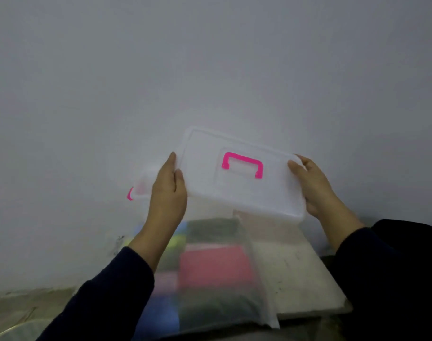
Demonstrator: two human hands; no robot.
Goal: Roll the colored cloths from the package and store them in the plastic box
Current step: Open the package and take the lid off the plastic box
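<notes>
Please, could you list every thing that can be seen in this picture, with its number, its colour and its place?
lid: one, clear plastic, held up in front of the wall, tilted, a hand at each short end
handle: one, pink, on the middle of the lid
plastic box: one, clear, with a pink clasp at its left end, mostly hidden behind the left hand
package: one, clear bag, lying below the lid, with folded cloths inside in red, dark, blue, yellow-green and pink (blurred, number unclear)
board: one, off-white, stained, under the package
wall: one, pale grey, behind everything
left hand: one, grips the lid's left end
right hand: one, grips the lid's right end
sleeves: two, dark navy, at the bottom
</notes>
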